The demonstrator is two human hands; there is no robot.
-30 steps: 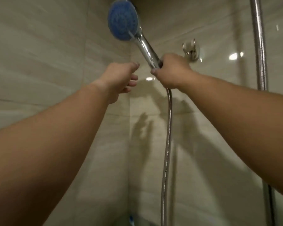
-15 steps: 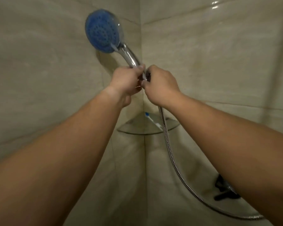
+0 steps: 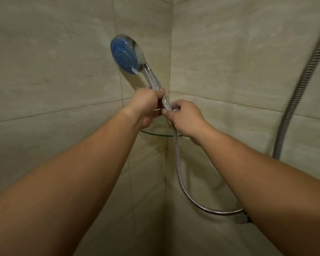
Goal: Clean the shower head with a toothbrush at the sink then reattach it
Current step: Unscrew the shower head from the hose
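The shower head (image 3: 125, 54) handle was gripped by the left hand (image 3: 146, 104); the hose (image 3: 177, 154) nut was pinched by the right hand (image 3: 185, 117). Unscrewing was judged next.

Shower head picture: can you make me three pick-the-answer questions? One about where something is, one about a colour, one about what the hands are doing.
1. Where does the hose join the shower head?
A. bottom of the handle
B. on the blue face
C. nowhere

2. What colour is the spray face?
A. red
B. blue
C. green

3. What are the hands doing?
A. both hanging free
B. one waving
C. both gripping the handle end

Answers:
1 A, the hose runs down from the handle's base.
2 B, the round face is blue.
3 C, the left hand and the right hand curl round it.
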